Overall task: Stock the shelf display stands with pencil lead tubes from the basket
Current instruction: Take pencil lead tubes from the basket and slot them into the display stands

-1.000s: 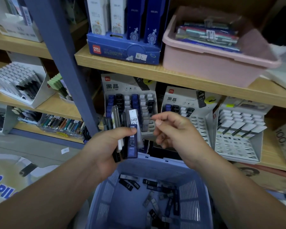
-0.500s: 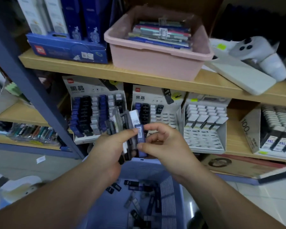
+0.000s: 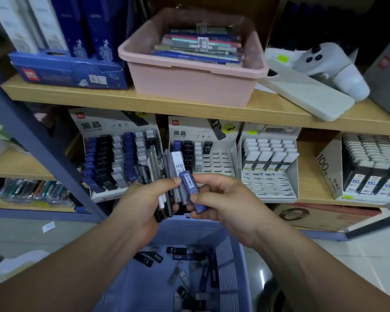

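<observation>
1. Gripped a bundle of pencil lead tubes [image 3: 164, 167] upright and fanned in the left hand [image 3: 140, 199], fingers curled round it.
2. Pinched one blue tube [image 3: 190, 188] between thumb and fingers of the right hand [image 3: 227, 206], just beside the bundle's right edge.
3. Held both above a blue basket [image 3: 225, 255], with loose tubes [image 3: 185, 275] scattered on its floor.
4. Faced two display stands on the lower shelf [image 3: 311, 172]: left stand [image 3: 95, 127] nearly full, middle stand [image 3: 189, 131] partly filled.
</observation>
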Demonstrator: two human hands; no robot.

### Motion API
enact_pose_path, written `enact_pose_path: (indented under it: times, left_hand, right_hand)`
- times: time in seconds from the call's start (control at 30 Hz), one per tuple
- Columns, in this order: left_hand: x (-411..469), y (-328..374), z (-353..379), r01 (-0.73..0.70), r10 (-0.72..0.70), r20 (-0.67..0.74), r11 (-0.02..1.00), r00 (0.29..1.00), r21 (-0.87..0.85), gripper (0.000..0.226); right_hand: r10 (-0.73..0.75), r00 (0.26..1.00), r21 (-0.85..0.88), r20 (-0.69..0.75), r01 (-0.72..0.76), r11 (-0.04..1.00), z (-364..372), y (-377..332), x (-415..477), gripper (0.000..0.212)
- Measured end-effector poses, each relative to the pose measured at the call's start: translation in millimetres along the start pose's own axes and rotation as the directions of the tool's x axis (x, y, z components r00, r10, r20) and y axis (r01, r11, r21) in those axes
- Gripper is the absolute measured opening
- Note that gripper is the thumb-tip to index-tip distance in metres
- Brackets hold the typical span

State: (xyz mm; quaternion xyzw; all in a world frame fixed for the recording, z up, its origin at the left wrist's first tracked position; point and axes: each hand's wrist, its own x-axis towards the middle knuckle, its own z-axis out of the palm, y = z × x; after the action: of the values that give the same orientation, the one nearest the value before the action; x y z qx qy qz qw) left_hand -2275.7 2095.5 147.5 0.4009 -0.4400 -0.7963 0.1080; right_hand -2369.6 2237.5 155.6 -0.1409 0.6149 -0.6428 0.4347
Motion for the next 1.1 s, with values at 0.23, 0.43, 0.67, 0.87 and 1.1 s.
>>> enact_pose_path:
  times: [0.23, 0.43, 0.67, 0.87, 1.1]
  left_hand:
    - [15.1, -0.1, -4.2, -0.008, 0.008, -0.132, 1.0, 0.991, -0.001, 0.047]
    - [17.4, 3.3, -10.0, -0.011, 0.015, -0.186, 1.0, 0.982, 0.02, 0.035]
    - [15.7, 4.3, -17.9, -0.004, 0.014, -0.201, 0.999, 0.979, 0.052, 0.022]
    - [17.3, 7.4, -23.2, -0.008, 0.023, -0.224, 0.998, 0.974, 0.068, 0.026]
    - [22.1, 6.4, -28.2, -0.013, 0.031, -0.224, 0.996, 0.974, 0.083, 0.035]
  right_hand:
    - [0.035, 0.989, 0.037, -0.144, -0.03, 0.999, -18.3, -8.0, 9.4, 0.025]
    - [-0.207, 0.855, -0.534, -0.475, -0.093, 0.84, -54.9, 17.1, 38.0, 0.009]
    - [-0.28, 0.906, -0.841, -0.319, -0.135, 0.523, -55.3, 34.0, 40.3, 0.006]
    - [-0.245, 0.941, -0.924, -0.235, -0.138, 0.357, -47.8, 39.1, 37.1, 0.012]
    - [-0.145, 0.971, -0.885, -0.19, -0.105, 0.454, -45.2, 31.5, 34.7, 0.008]
